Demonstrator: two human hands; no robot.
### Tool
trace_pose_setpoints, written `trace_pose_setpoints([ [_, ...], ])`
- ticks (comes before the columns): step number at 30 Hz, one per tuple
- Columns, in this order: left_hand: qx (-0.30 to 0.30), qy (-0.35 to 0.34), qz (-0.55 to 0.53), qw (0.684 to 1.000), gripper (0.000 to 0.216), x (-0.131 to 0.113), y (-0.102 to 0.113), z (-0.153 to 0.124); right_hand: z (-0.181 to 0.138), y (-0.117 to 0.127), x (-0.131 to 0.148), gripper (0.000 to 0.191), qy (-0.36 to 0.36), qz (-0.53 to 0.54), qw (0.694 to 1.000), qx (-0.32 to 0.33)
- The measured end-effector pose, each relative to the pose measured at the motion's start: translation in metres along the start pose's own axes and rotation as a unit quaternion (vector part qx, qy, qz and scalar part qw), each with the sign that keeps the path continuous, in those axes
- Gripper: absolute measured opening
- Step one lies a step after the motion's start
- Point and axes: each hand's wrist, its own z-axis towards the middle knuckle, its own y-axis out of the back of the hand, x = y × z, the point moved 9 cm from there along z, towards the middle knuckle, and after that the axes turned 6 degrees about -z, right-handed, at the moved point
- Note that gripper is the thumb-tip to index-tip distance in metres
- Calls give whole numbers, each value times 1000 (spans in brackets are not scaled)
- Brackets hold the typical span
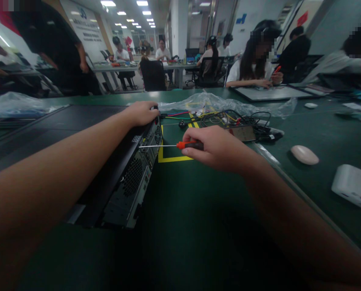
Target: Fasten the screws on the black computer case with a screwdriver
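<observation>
A black desktop computer case [107, 169] lies on its side to the left, its metal rear panel with vent holes and ports facing right. My left hand [142, 113] is closed over the far rear corner of the case, with some fingertips hidden behind the edge. An orange and black screwdriver [190, 145] is in my right hand [215, 145], the fingers wrapped around its handle. Its long thin shaft points left, roughly level. The tip reaches the upper edge of the rear panel; whether it touches a screw is too small to tell.
Tangled cables [244, 119] and clear plastic wrap [204, 98] lie beyond my right hand. Yellow tape [176, 159] marks the green table [180, 210]. On the right are a beige rounded object [304, 155] and a white case-like object [354, 186]. Several people sit at tables beyond.
</observation>
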Motion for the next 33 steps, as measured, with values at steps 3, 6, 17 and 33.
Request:
trace_pose_setpoints([
  [3,0,2,-5,1000,72,-1,1,-1,1,-1,1,26,3,11,1000,-3],
  [6,3,-1,-4,1000,71,-3,2,-3,2,-1,3,31,9,25,1000,-2],
  [17,-1,-2,-2,1000,71,-1,2,0,1,-4,-1,26,3,32,999,-13],
  [33,2,-5,-1,1000,73,-1,1,-1,1,-4,-2,19,3,7,1000,-6],
])
